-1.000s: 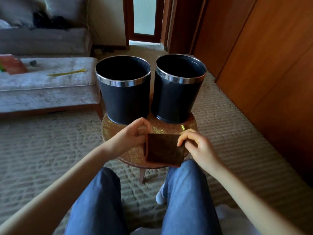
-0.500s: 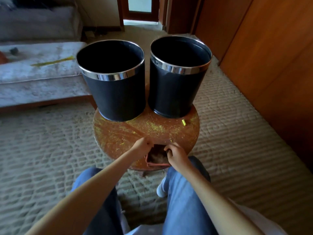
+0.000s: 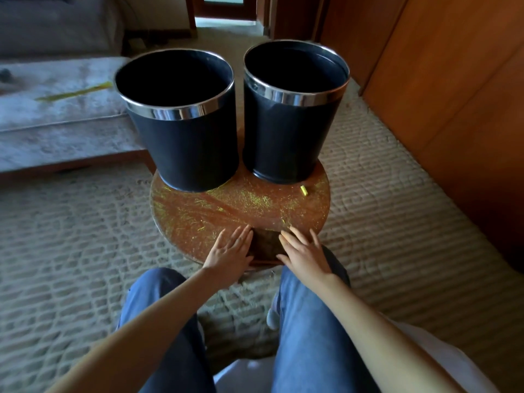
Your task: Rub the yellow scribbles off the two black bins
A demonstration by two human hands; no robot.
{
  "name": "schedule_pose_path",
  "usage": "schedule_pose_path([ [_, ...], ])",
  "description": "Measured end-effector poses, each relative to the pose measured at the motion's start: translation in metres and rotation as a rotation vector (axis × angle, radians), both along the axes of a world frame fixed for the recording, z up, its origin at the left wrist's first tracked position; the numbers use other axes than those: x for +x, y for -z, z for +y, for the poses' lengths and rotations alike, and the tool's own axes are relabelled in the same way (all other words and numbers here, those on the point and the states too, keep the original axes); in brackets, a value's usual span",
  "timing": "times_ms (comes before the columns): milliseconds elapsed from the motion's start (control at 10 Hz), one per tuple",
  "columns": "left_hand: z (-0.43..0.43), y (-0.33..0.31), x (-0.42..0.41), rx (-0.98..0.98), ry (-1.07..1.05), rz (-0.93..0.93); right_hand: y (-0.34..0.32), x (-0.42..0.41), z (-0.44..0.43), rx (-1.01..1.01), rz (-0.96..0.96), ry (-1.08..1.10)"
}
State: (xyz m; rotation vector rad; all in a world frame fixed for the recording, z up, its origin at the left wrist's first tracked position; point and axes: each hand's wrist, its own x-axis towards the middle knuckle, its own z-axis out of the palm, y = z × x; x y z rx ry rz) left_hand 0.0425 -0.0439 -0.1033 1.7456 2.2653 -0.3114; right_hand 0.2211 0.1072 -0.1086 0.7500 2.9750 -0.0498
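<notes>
Two black bins with chrome rims stand side by side at the back of a small round wooden table (image 3: pixel 312 217): the left bin (image 3: pixel 192 146) and the right bin (image 3: pixel 286 137). Their near sides show no yellow marks. Yellow crumbs speckle the tabletop. A folded dark brown cloth (image 3: pixel 265 243) lies flat at the table's near edge. My left hand (image 3: pixel 231 252) lies flat with straight fingers on the cloth's left side. Over its right side my right hand (image 3: pixel 304 251) does the same.
A small yellow chalk stub (image 3: pixel 304 190) lies on the table in front of the right bin. A grey low sofa (image 3: pixel 56 109) with a yellow strip on it stands to the left. Wooden panelling (image 3: pixel 453 95) runs along the right. Textured carpet surrounds the table; my knees sit below it.
The hands were holding the cloth up and folding it; now it lies on the table edge and both hands have flattened out on it. The view has moved closer to the bins.
</notes>
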Motion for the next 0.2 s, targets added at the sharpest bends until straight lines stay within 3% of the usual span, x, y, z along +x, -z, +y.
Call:
schedule_pose_path([
  [200, 0.018, -0.027, -0.018, 0.124, -0.059, -0.2, -0.01, -0.011, 0.01, -0.09, 0.199, -0.053],
])
